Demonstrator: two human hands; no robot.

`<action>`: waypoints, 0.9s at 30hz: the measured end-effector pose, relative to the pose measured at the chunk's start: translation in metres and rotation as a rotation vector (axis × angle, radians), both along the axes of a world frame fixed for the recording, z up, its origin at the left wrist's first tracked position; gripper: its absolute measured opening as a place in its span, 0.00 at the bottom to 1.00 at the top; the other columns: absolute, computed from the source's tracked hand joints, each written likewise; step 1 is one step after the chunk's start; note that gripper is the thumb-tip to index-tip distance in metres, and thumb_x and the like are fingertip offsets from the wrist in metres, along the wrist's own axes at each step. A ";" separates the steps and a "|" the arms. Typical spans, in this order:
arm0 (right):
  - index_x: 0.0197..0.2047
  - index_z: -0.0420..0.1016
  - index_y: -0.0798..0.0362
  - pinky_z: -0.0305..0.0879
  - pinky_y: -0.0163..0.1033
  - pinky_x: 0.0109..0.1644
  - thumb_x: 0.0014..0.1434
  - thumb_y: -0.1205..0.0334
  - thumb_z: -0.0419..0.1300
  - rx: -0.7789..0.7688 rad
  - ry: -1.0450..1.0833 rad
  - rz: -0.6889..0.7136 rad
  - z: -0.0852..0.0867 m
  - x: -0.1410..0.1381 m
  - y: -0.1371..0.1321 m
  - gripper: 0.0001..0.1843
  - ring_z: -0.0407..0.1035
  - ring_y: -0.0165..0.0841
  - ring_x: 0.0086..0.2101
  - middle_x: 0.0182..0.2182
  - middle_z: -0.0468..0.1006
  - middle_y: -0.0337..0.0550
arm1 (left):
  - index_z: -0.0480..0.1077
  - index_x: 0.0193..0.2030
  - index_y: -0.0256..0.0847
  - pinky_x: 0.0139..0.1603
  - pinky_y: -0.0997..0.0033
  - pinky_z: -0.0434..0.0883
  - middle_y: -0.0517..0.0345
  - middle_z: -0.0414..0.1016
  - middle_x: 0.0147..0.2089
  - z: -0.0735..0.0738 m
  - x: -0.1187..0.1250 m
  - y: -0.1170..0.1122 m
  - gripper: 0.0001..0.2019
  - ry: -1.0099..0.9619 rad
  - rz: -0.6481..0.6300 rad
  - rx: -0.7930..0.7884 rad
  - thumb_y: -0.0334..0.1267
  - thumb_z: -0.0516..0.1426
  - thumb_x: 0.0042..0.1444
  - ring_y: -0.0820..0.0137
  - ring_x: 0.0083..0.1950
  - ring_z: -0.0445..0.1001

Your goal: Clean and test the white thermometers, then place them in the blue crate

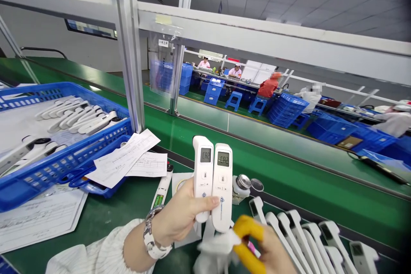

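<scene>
Two white infrared thermometers stand upright side by side, the left one [204, 180] and the right one [222, 197], both with lit displays facing me. My left hand [178, 212] is closed around them, its thumb across their handles. Below and to the right, my right hand [269, 244] wears yellow finger covers and pinches a crumpled white cloth [218, 244], blurred by motion. Something small and pink [253, 249] shows by its fingers. Several more thermometers [302, 239] lie in a row beside that hand. Behind the held pair is a small bottle with a metal cap [243, 183].
At left, a blue basket [80, 154] holds several thermometers. Papers [128, 158] lie over a smaller blue tray [115, 188]. Another thermometer [160, 190] shows green batteries. A metal post [128, 51] rises ahead, before a green conveyor [289, 171]. Co-workers sit farther off.
</scene>
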State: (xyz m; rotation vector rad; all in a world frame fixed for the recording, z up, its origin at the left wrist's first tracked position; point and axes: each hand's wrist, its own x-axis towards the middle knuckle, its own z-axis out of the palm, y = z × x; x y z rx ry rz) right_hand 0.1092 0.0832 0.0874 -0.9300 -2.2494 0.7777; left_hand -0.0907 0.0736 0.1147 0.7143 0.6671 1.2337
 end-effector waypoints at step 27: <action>0.42 0.75 0.47 0.69 0.45 0.38 0.56 0.68 0.57 0.643 0.099 -0.398 -0.001 -0.015 0.043 0.11 0.69 0.38 0.37 0.35 0.71 0.44 | 0.67 0.47 0.38 0.46 0.65 0.69 0.53 0.74 0.43 -0.029 0.020 0.009 0.17 0.380 -0.111 0.087 0.29 0.60 0.48 0.64 0.44 0.72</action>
